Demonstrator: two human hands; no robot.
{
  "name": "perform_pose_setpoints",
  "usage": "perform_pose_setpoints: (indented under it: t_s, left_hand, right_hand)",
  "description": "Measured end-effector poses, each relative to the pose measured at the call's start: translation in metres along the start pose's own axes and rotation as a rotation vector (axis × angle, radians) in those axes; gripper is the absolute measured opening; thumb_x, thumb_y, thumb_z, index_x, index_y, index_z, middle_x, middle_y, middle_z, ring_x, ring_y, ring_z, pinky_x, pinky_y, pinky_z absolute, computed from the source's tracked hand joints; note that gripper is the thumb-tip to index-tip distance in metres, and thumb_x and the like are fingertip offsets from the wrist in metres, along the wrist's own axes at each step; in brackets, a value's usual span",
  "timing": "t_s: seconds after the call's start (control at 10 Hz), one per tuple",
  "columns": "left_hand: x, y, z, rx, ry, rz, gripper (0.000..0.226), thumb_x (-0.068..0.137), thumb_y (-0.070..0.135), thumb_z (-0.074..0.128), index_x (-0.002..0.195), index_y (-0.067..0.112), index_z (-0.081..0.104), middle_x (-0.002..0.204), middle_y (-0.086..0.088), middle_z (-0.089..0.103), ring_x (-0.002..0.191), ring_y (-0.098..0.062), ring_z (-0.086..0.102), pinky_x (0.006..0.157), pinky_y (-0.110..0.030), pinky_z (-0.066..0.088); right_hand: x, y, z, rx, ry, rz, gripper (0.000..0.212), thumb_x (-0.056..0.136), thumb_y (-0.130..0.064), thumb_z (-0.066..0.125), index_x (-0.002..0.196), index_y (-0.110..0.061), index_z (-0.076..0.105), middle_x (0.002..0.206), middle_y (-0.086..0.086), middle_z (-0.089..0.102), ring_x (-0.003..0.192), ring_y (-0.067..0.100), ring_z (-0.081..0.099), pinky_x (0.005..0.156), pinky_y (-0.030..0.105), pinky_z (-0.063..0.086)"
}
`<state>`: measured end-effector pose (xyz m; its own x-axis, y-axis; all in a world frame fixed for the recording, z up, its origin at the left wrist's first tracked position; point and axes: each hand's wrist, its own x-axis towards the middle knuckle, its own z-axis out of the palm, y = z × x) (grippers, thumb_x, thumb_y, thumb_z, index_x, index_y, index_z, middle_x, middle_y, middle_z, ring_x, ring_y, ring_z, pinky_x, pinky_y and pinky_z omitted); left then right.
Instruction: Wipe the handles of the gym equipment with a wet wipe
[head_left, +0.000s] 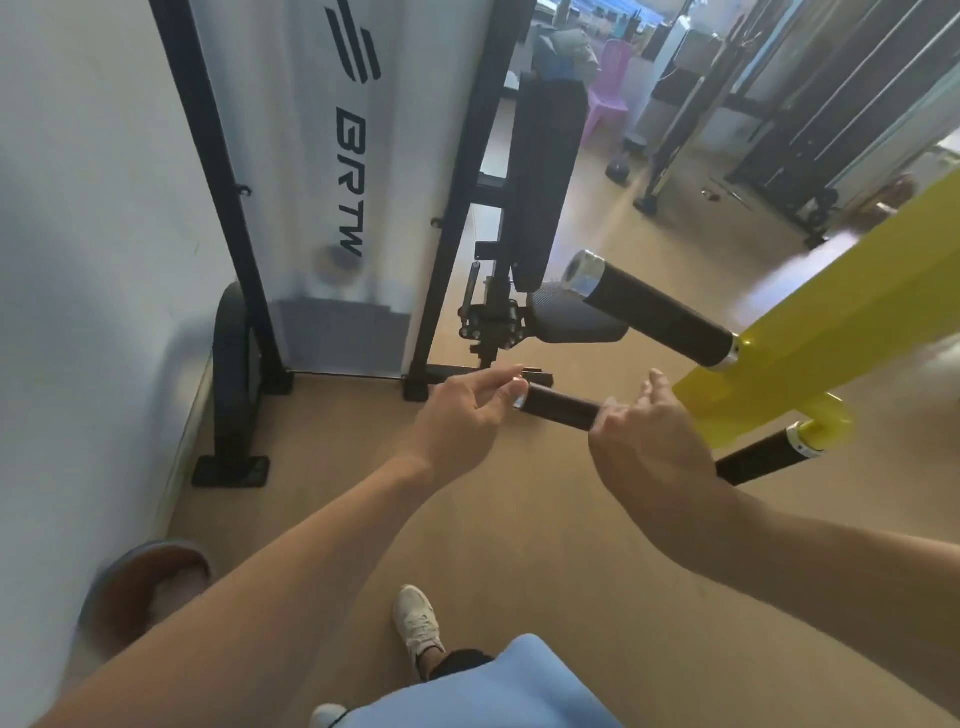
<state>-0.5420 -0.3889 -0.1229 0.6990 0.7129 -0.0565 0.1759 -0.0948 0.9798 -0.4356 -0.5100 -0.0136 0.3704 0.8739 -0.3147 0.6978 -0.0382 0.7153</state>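
Both hands meet at a short black handle (558, 410) sticking out from the yellow arm (810, 338) of the machine. The left hand (470, 410), its grip relaxed and wide, touches the handle's silver end; the right hand (649, 441) has its grip curled around the handle's other end. No wipe shows.

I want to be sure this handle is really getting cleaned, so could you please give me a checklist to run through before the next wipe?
1. Wet wipe in hand: cannot tell; none shows in either hand.
2. Left hand at the middle handle: ok, fingertips at its metal end cap.
3. Right hand on that handle: ok, at the inner end.
4. Upper handle reachable: ok, nothing covers it.
5. Lower handle reachable: ok, partly behind the right forearm.
6. Footing: ok, white shoe flat on the floor.
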Motion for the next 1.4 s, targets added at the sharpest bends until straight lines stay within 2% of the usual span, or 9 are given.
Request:
perform_pose_setpoints:
  t_s: [0.1, 0.2, 0.3, 0.4, 0.5, 0.7, 0.9, 1.2, 1.4]
  left_hand:
    - [-0.017, -0.013, -0.019, -0.003, -0.003, -0.073, 0.028, 0.096, 0.040, 0.062, 0.122, 0.032, 0.070, 0.118, 0.014, 0.073, 0.112, -0.006, 0.066, 0.096, -0.026, 0.053]
    - [-0.050, -0.043, -0.062, 0.036, 0.176, -0.248, 0.016, 0.095, 0.013, 0.055, 0.098, 0.009, 0.070, 0.077, 0.005, 0.068, 0.084, -0.023, 0.069, 0.062, -0.008, 0.050]
    - [-0.098, -0.092, -0.119, -0.057, 0.441, -0.476, 0.026, 0.090, 0.006, 0.050, 0.111, 0.003, 0.066, 0.096, -0.009, 0.070, 0.092, -0.027, 0.067, 0.083, -0.030, 0.056]
    - [-0.148, -0.131, -0.159, -0.117, 0.634, -0.654, 0.018, 0.100, 0.018, 0.055, 0.115, 0.016, 0.063, 0.109, -0.003, 0.065, 0.107, -0.021, 0.061, 0.100, -0.032, 0.046]
    - [-0.198, -0.169, -0.193, -0.052, 0.787, -0.742, 0.025, 0.095, 0.030, 0.063, 0.120, 0.025, 0.067, 0.109, 0.006, 0.069, 0.106, -0.016, 0.065, 0.090, -0.027, 0.049]
    - [-0.227, -0.230, -0.230, -0.188, 0.931, -0.932, 0.032, 0.092, 0.021, 0.068, 0.123, 0.014, 0.061, 0.093, 0.009, 0.068, 0.088, -0.009, 0.065, 0.075, -0.022, 0.048]
    - [-0.230, -0.315, -0.245, -0.320, 0.991, -1.090, 0.015, 0.094, 0.018, 0.067, 0.105, 0.023, 0.059, 0.107, -0.005, 0.069, 0.091, -0.020, 0.066, 0.071, -0.024, 0.048]
    - [-0.224, -0.455, -0.217, -0.445, 1.040, -1.210, 0.015, 0.091, 0.026, 0.070, 0.104, 0.034, 0.065, 0.106, 0.010, 0.072, 0.103, -0.018, 0.070, 0.101, -0.046, 0.052]
    - [-0.226, -0.482, -0.214, -0.408, 1.024, -1.218, 0.021, 0.089, 0.035, 0.069, 0.109, 0.037, 0.065, 0.105, 0.014, 0.074, 0.104, -0.014, 0.069, 0.100, -0.045, 0.052]
  right_hand:
    - [0.002, -0.018, -0.052, 0.228, 0.420, -0.104, 0.009, 0.083, -0.014, 0.071, 0.076, -0.013, 0.066, 0.052, 0.001, 0.062, 0.046, 0.024, 0.063, 0.065, 0.033, 0.049]
    - [0.015, -0.061, -0.098, 0.499, 0.415, -0.392, 0.012, 0.093, -0.011, 0.055, 0.103, -0.018, 0.054, 0.064, -0.007, 0.061, 0.054, 0.023, 0.060, 0.058, 0.029, 0.032]
    - [0.050, -0.130, -0.129, 0.896, 0.328, -0.565, 0.006, 0.099, -0.030, 0.054, 0.104, -0.027, 0.056, 0.076, -0.010, 0.066, 0.063, 0.014, 0.061, 0.053, 0.026, 0.042]
    - [0.092, -0.208, -0.126, 1.202, 0.097, -0.626, 0.017, 0.096, -0.038, 0.057, 0.094, -0.025, 0.066, 0.079, -0.006, 0.068, 0.070, 0.014, 0.065, 0.066, 0.040, 0.058]
    - [0.127, -0.295, -0.124, 1.350, -0.197, -0.656, 0.029, 0.090, -0.041, 0.068, 0.089, -0.012, 0.069, 0.084, 0.012, 0.069, 0.065, 0.015, 0.061, 0.057, 0.033, 0.049]
    - [0.177, -0.427, -0.101, 1.597, -0.672, -0.465, 0.023, 0.080, -0.029, 0.082, 0.093, -0.013, 0.071, 0.082, 0.006, 0.072, 0.053, 0.011, 0.056, 0.043, 0.020, 0.040]
    - [0.218, -0.530, -0.058, 1.631, -1.022, -0.311, 0.025, 0.080, -0.002, 0.076, 0.100, -0.015, 0.077, 0.083, 0.003, 0.074, 0.065, 0.011, 0.061, 0.062, 0.021, 0.050]
    - [0.265, -0.673, -0.007, 1.823, -1.144, 0.131, 0.014, 0.085, -0.008, 0.073, 0.099, -0.008, 0.072, 0.071, 0.009, 0.067, 0.052, 0.014, 0.054, 0.049, 0.021, 0.046]
    - [0.269, -0.707, -0.008, 1.796, -1.294, 0.181, 0.021, 0.096, -0.002, 0.060, 0.110, -0.016, 0.069, 0.090, 0.001, 0.067, 0.077, 0.019, 0.063, 0.095, 0.040, 0.056]
